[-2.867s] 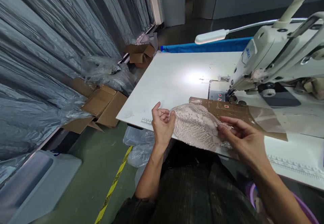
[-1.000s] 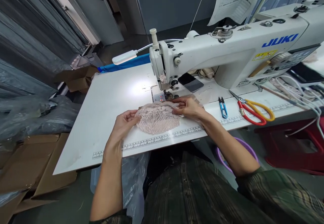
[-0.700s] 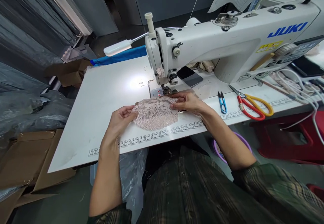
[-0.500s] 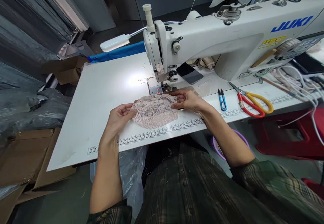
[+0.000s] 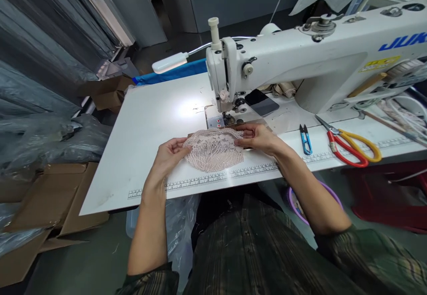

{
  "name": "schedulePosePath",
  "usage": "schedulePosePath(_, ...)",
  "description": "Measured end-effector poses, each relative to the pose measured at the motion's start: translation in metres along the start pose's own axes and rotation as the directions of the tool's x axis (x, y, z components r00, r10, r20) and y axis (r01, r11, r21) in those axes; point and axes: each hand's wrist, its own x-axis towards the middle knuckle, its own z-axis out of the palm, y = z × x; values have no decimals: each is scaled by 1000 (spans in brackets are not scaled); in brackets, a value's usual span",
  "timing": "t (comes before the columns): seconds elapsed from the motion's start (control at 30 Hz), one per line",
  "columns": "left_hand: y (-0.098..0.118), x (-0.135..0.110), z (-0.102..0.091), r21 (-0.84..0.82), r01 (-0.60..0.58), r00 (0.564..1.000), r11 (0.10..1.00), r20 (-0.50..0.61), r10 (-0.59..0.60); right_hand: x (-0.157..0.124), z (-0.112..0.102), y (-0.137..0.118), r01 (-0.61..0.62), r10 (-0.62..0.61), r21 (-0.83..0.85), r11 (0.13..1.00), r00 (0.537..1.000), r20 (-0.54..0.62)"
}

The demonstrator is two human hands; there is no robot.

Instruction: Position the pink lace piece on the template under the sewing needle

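Left hand [image 5: 167, 157] and right hand [image 5: 262, 139] extended, palms inward, in front of sewing machine [image 5: 290, 61]; fingers of each closed, pinching opposite edges of pale-pink lace piece [image 5: 215, 153].

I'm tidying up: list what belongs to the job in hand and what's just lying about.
Belongs, it seems:
lace piece, held by left hand and right hand
sewing machine, just beyond

Apparently lying about, untouched:
blue snips
red-and-yellow scissors
phone-like slab
cardboard box

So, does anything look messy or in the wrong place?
Maybe the scissors: their red handle seems to poke past the front edge of the table. The lace between the left hand and right hand shows no obvious damage.
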Motion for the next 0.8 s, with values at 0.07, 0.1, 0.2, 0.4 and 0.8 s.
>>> schedulePosePath(0.07, -1, -1, 2, 2, -5, 1000, 1000, 2, 5, 0, 2, 3, 30, -31, -28, 999, 999, -30)
schedulePosePath(0.1, -1, -1, 2, 15, -9, 1000, 1000, -4, 9, 0, 4, 4, 52, -55, -61, 997, 997, -56)
schedulePosePath(0.2, -5, -2, 5, 100, -18, 998, 995, -50, 23, -2, 10, 5, 76, -109, -208, 975, 982, -154)
schedulePosePath(0.4, -8, -9, 6, 184, -1, 999, 983, -53, 11, -13, 22, 1, 21, -125, -397, 917, 964, -237)
schedulePosePath(0.8, -8, -23, 6, 399, 0, 984, 917, -161, 70, -14, 35, -1, -69, 7, -462, 884, 991, -134)
